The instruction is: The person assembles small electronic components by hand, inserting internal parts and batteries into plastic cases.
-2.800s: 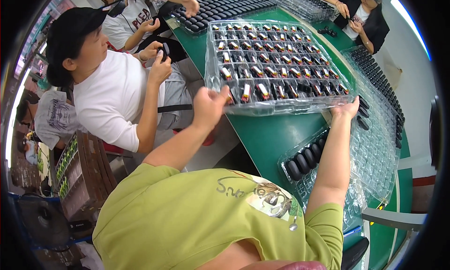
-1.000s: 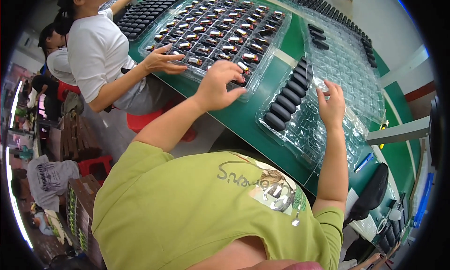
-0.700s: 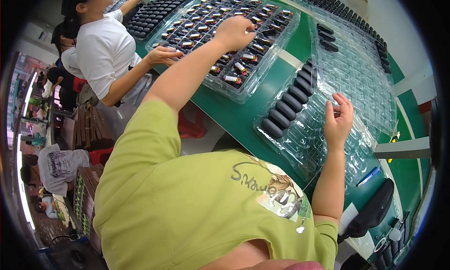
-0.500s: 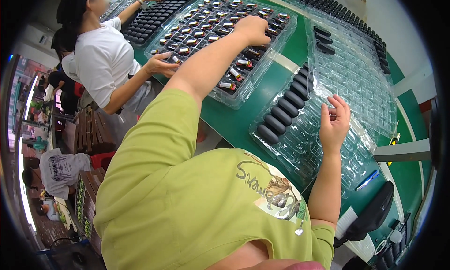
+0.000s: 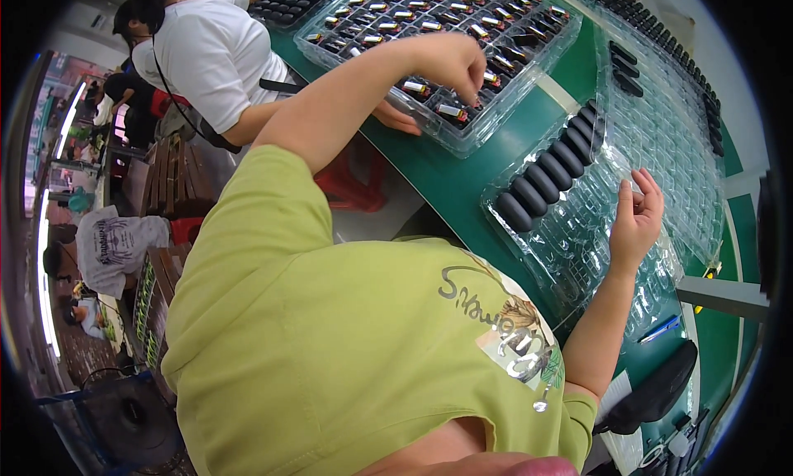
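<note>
My left hand [image 5: 454, 63] reaches over the near right corner of a clear compartment tray [image 5: 465, 148], its fingers pinched together and pointing down. Whatever is between its fingertips is too small to make out. Small black parts with silver, red-edged pieces, such as one silver-topped part [image 5: 452, 113] beside those fingertips, fill the tray's cells. My right hand [image 5: 638, 220] hovers above a second clear moulded tray [image 5: 537, 249]; its fingers are apart, loosely bent, and hold nothing. Along that tray's left side runs a row of black rounded oval pieces [image 5: 555, 170].
A co-worker in white [image 5: 211, 59] stands at the left, one hand [image 5: 398, 119] by the parts tray's near edge. Another clear tray [image 5: 661, 137] lies at the right with a few black pieces. A blue pen [image 5: 661, 329], a black pouch [image 5: 657, 393] and a grey bar [image 5: 723, 298] are nearer right.
My left hand has moved from the tray's far right side toward its near corner, fingers now downward. The co-worker's hand has come off the parts. My right hand keeps its pose; the view has shifted.
</note>
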